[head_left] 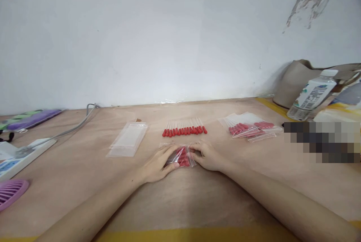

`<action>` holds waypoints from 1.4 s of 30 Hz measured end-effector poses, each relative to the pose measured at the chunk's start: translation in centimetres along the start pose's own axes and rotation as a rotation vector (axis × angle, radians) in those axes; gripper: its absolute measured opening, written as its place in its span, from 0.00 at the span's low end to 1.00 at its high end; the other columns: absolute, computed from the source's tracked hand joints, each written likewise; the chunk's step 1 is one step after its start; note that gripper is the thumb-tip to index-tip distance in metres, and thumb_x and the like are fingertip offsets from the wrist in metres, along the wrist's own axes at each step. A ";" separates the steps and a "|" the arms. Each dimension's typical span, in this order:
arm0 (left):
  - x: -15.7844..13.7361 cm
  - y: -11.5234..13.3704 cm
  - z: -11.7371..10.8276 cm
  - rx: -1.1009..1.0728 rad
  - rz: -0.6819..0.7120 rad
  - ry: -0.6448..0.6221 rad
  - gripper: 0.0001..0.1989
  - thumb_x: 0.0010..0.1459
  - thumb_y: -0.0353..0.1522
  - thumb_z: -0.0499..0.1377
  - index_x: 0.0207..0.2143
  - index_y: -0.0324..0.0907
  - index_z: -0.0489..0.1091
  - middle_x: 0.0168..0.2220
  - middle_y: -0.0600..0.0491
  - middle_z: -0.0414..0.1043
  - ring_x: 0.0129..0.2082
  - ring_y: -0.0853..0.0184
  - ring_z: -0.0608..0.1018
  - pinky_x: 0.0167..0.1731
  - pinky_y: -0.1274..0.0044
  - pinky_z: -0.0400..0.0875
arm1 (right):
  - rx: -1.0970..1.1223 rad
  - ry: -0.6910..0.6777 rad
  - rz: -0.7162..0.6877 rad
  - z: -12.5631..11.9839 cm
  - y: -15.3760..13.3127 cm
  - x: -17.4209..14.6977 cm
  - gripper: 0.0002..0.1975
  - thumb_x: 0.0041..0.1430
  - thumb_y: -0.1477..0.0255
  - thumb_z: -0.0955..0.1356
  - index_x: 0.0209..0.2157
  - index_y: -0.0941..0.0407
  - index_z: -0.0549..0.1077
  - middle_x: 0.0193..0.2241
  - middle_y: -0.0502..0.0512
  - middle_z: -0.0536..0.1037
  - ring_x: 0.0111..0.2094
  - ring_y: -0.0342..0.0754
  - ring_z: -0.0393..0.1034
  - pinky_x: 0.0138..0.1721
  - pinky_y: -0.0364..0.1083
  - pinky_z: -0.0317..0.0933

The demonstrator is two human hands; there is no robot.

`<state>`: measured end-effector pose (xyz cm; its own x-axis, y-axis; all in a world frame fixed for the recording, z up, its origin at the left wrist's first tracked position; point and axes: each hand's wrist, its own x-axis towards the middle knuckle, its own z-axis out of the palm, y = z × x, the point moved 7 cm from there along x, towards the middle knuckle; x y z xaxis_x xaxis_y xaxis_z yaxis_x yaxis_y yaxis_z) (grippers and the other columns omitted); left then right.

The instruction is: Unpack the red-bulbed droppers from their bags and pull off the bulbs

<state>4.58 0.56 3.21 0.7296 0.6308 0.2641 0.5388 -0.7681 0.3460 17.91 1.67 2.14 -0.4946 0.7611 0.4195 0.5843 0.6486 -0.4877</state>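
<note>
A clear zip bag (pixel 184 155) with several red-bulbed droppers inside lies on the table in front of me. My left hand (pixel 162 163) holds the bag's left part, thumb at the near edge and fingers over the far side. At the bag's right end, where the zip strip runs, my right hand (pixel 204 155) pinches the edge. Just beyond the bag is a row of loose droppers (pixel 184 131), red bulbs toward me and thin clear tubes toward the wall. The tubes inside the bag are mostly hidden by my left hand.
Flat clear bags (pixel 128 139) lie in a stack to the left. Filled bags (pixel 248 126) are piled to the right. A power strip (pixel 42 147) with a grey cable and a purple slatted object (pixel 12 193) are far left. A plastic bottle (pixel 313 95) leans at the back right.
</note>
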 end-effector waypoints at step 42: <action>0.7 -0.6 1.0 -0.126 -0.027 0.057 0.23 0.56 0.38 0.54 0.54 0.44 0.58 0.52 0.47 0.63 0.51 0.61 0.66 0.50 0.64 0.62 | 0.917 0.059 0.566 -0.6 5.9 -2.1 0.15 0.44 0.65 0.71 0.33 0.56 0.67 0.31 0.52 0.74 0.34 0.43 0.71 0.35 0.44 0.66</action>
<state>5.20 1.34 2.29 0.6886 0.6590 0.3026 0.4983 -0.7332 0.4628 22.76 3.90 -1.18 -0.2582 0.9658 -0.0226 0.0020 -0.0229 -0.9997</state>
